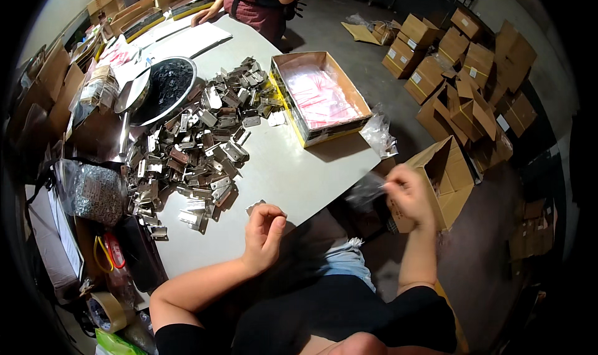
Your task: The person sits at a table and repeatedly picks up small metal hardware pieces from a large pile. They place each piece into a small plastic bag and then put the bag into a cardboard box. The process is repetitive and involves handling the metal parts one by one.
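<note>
My left hand (263, 238) is closed at the table's near edge. Its curled fingers grip a small metal bracket (253, 206), mostly hidden behind them. Out past the table's right edge, my right hand (409, 196) pinches a clear plastic bag (366, 191), which hangs blurred to the left of the fingers. A large heap of similar shiny metal brackets (193, 143) spreads over the left half of the white table (305, 180). Beyond it, an open cardboard box (321, 99) holds flat clear bags with pink-red strips.
Below my right hand stands an open carton (458, 183). A metal basin (168, 90) of dark pieces sits behind the heap. Red-handled scissors (115, 252) and a tape roll (109, 311) lie at left. Another person (258, 9) stands across the table; cartons (461, 74) pile at right.
</note>
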The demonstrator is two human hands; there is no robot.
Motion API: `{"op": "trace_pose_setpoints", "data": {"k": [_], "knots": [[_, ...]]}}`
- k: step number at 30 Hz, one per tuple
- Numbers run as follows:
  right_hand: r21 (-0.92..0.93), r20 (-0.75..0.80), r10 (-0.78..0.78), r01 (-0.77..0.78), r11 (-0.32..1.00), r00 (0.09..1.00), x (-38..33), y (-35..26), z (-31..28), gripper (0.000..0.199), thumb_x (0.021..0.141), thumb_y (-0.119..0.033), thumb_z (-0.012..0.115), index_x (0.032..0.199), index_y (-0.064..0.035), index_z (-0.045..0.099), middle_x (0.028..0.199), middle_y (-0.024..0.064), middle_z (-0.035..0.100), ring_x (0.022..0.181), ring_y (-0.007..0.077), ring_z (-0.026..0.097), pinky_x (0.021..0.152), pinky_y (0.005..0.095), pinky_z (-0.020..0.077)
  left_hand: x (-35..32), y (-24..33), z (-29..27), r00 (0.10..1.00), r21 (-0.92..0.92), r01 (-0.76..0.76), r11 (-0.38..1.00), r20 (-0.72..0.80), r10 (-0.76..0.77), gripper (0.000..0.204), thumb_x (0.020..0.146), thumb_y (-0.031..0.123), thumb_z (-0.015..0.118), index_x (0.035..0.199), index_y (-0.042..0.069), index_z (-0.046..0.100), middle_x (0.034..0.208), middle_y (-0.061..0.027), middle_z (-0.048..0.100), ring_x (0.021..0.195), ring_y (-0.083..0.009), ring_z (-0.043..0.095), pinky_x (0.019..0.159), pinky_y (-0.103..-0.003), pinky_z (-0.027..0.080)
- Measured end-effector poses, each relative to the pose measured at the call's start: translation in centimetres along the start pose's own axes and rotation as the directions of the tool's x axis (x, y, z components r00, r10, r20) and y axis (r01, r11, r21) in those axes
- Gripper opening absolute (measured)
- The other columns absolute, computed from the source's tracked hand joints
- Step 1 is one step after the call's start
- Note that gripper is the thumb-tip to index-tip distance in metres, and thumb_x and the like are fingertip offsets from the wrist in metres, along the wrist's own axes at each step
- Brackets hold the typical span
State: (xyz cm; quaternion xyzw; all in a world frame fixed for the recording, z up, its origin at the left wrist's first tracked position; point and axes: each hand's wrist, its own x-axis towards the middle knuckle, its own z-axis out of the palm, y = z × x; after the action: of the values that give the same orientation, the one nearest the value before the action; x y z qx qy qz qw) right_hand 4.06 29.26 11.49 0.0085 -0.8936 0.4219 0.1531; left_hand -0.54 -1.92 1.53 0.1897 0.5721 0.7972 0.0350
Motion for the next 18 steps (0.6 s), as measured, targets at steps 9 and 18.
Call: {"op": "trace_pose_setpoints", "data": {"k": [9,18], "knots": [[-0.614,-0.44,-0.099,-0.218,0.759,0.893,1.8,6.4,-7.5,0.014,0.081,-0.012,0.066,0.079,-0.0007,0.058,0.08,0.0145,0.06,0.079,0.0344,0.058,0.071,0.0429,0.0448,-0.1,0.7,0.2,0.994,0.06,0.027,0.998,0.105,-0.033,0.014,0.095,0.006,0.059,0.105,0.001,0.051,0.091,-0.0066,0.059,0.081,-0.0124,0.058,0.074,-0.027,0.048],[-0.397,0.179,-0.324,0.37,0.84,0.929,21.1,4.2,8.2,0.019,0.084,-0.009,0.062,0.099,-0.0012,0.071,0.105,0.0156,0.067,0.101,0.0338,0.061,0.092,0.0401,0.0476,-0.1,0.8,-0.2,0.985,0.218,0.006,0.976,0.169,-0.043,0.019,0.093,0.012,0.064,0.104,0.0,0.054,0.09,-0.0101,0.061,0.083,-0.0187,0.062,0.076,-0.029,0.049]]}}
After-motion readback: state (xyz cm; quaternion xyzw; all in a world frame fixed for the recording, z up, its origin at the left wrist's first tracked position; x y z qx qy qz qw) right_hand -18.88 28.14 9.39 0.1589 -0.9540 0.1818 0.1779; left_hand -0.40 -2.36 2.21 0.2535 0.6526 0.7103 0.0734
